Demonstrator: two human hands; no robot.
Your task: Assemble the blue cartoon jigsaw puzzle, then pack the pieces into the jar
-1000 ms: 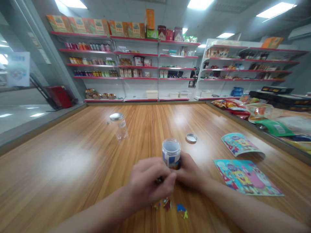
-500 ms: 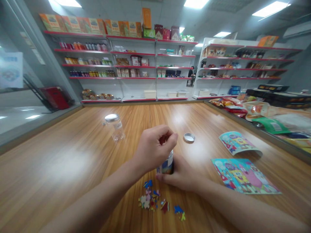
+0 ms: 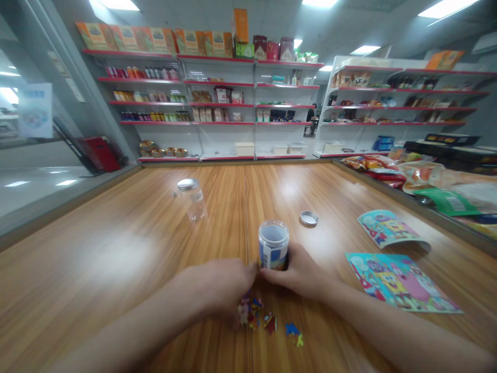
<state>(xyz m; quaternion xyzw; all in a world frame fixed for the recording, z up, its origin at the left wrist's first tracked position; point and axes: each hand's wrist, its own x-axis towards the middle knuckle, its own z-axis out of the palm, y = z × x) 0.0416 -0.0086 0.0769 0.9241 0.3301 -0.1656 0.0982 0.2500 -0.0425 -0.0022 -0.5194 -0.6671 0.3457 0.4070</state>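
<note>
My right hand [image 3: 303, 272] is closed around the side of an open clear jar [image 3: 274, 238], which stands upright on the table with a blue printed wrap or sheet around its inside. Just left of the jar, my left hand [image 3: 225, 282] is low over the tabletop and smeared by motion, so its fingers cannot be made out. Beneath and beside it lies a small pile of colourful jigsaw puzzle pieces [image 3: 254, 311], partly hidden by that hand. A blue piece [image 3: 292, 329] and a yellow piece [image 3: 298, 340] lie to the right of the pile.
A silver lid [image 3: 309, 218] lies beyond the jar. Farther left stands a second clear jar [image 3: 197, 204] with its lid on. Two cartoon picture sheets [image 3: 402, 282] lie at right, one curled. Packaged goods [image 3: 446, 199] sit beyond the table's right edge; stocked shelves [image 3: 217, 106] stand behind.
My left hand has come down from over the jar's mouth to the puzzle pieces, uncovering the opening. My right hand still holds the jar. The view has shifted slightly.
</note>
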